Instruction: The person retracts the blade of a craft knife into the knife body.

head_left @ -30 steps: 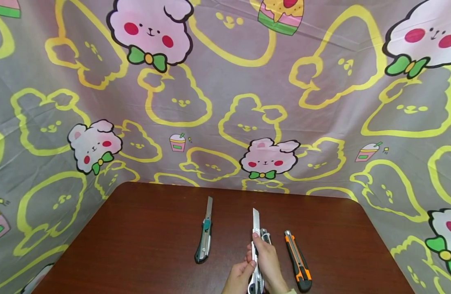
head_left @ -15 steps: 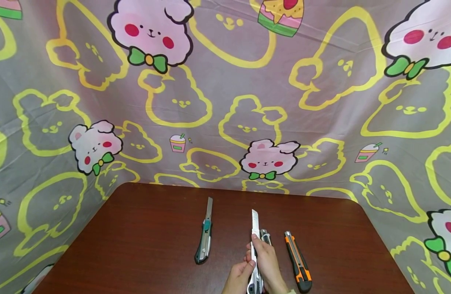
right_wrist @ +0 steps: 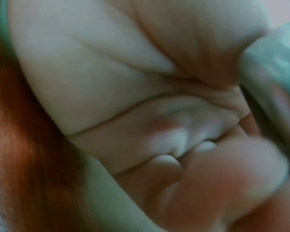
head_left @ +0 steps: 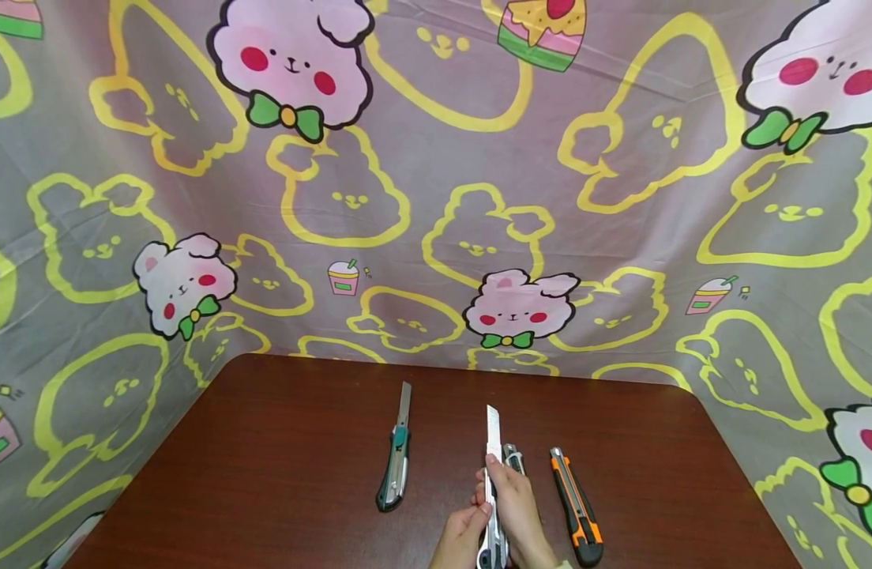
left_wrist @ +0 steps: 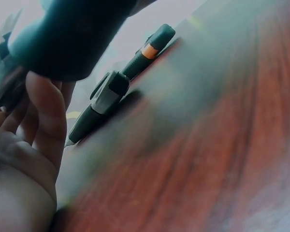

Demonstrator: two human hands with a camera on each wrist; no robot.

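Note:
Near the table's front edge in the head view, a utility knife [head_left: 490, 537] with a silver-white body points away from me, its long snap-off blade [head_left: 494, 431] extended. My right hand [head_left: 520, 510] grips its handle, thumb along the top close behind the blade. Lower down, my left hand [head_left: 460, 539] holds the rear part of the handle, thumb on its side. The left wrist view has the knife's dark butt end [left_wrist: 72, 43] above the curled fingers. In the right wrist view, bent fingers [right_wrist: 232, 179] lie beside a blurred grey part of the handle [right_wrist: 275, 72].
A grey-and-black utility knife [head_left: 511, 453] lies partly hidden behind my right hand. To its right is an orange-and-black one [head_left: 576, 510]. On the left lies a teal-and-silver one [head_left: 393, 470] with its blade out. Patterned cloth [head_left: 407, 158] surrounds the brown table [head_left: 265, 474].
Both hands and the knife they hold have shifted very slightly left. The other knives lie as before.

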